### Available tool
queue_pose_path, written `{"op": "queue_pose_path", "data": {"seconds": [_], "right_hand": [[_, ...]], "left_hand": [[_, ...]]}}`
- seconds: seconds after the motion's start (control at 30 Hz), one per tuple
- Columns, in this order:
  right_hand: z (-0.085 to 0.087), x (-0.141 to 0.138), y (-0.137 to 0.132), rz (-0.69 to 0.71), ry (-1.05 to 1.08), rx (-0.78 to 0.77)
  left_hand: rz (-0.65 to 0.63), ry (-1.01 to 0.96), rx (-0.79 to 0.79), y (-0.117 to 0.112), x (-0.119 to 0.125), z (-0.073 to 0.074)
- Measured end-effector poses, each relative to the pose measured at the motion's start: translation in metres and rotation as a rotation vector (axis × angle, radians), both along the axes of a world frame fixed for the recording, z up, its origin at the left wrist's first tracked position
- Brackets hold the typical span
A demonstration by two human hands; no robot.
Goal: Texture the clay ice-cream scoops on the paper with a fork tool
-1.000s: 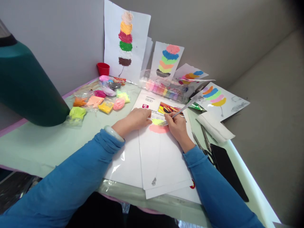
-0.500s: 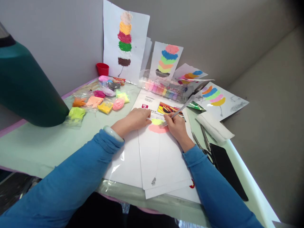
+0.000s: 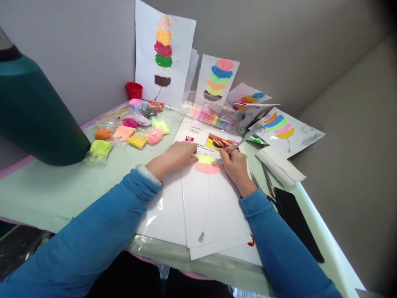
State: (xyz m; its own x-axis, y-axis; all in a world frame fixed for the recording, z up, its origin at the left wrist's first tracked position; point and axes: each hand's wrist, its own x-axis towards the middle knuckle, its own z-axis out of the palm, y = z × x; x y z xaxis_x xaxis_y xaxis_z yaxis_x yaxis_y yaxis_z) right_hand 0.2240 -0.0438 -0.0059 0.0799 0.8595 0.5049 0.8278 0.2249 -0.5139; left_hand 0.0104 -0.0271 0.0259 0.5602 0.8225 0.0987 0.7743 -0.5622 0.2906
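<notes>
My right hand is closed around the handle of a metal fork. The fork's tines point left and rest at the right edge of a yellow patch of modelling clay. Just below it lies a flat pink patch of clay, both on a white sheet of paper. A thin pencil line runs from the pink patch down to a small dark scribble. My left hand lies on the upper left of the sheet with curled fingers, holding it down, its thumb beside the yellow clay.
Bagged clay lumps lie left of the paper, near a large teal bottle and a red cup. Finished pictures lean behind a clear tray of colours. At right are a white cloth, scissors and a black phone.
My right hand and the fork have shifted slightly to the right, moving the tines from the middle of the yellow clay towards its right edge. My left hand has stayed in place.
</notes>
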Motion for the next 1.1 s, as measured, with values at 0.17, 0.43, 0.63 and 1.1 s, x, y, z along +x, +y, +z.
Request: {"op": "queue_pose_path", "data": {"seconds": [0.17, 0.43, 0.63, 1.1], "right_hand": [[0.002, -0.002, -0.001, 0.015, 0.055, 0.015], [0.005, -0.018, -0.008, 0.136, 0.189, -0.037], [0.005, -0.025, -0.010, 0.184, 0.177, -0.119], [0.002, -0.014, -0.005, 0.050, 0.059, -0.067]], "left_hand": [[0.005, 0.009, -0.010, -0.001, 0.000, 0.002], [0.010, 0.030, -0.006, -0.004, 0.001, 0.006], [0.015, 0.032, 0.004, -0.004, 0.001, 0.005], [0.007, 0.027, -0.023, -0.005, 0.002, 0.008]]}}
